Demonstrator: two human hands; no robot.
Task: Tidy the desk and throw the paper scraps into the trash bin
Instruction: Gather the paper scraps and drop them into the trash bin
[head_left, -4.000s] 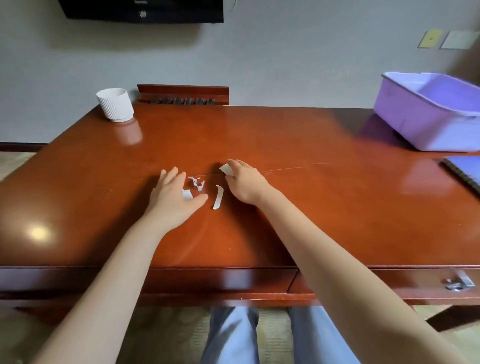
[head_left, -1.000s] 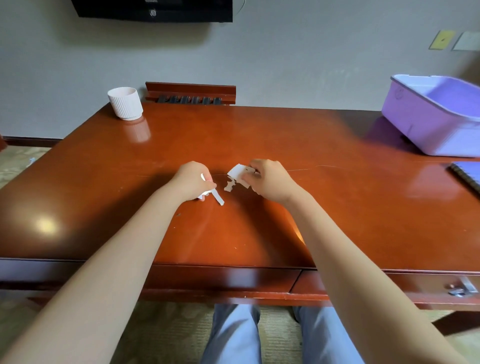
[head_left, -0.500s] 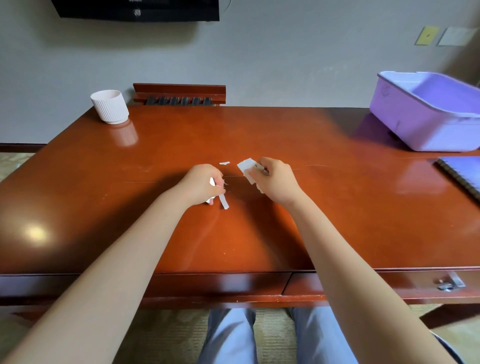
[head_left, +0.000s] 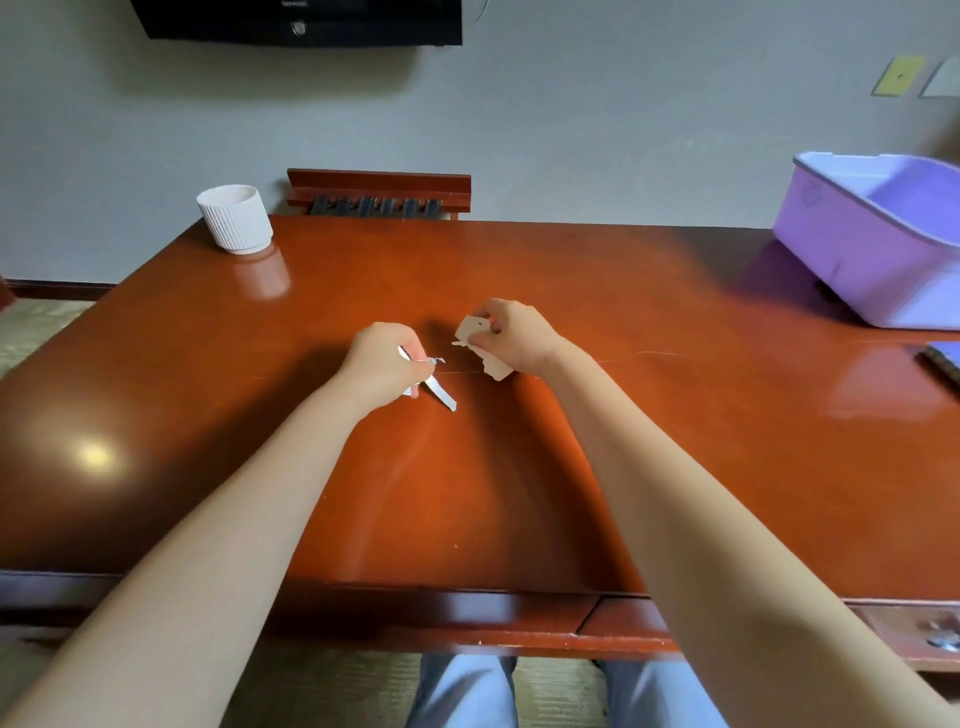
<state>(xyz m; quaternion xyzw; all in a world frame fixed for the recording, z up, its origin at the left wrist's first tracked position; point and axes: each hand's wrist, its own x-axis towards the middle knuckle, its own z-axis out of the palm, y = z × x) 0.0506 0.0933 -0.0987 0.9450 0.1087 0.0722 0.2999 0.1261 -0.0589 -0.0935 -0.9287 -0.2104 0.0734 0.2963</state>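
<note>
The wooden desk (head_left: 519, 493) fills most of the view. A purple plastic tub (head_left: 872, 260) stands at its far right corner, and a white ribbed cup (head_left: 235, 218) stands at the far left corner. Both hands are at mid-desk, near each other but apart. The left hand (head_left: 382, 366) is curled and pinches thin white scraps (head_left: 440, 392); one strip slants down toward the surface, contact undetermined. The right hand (head_left: 519, 338) pinches larger torn paper pieces (head_left: 475, 332) between thumb and fingers.
</note>
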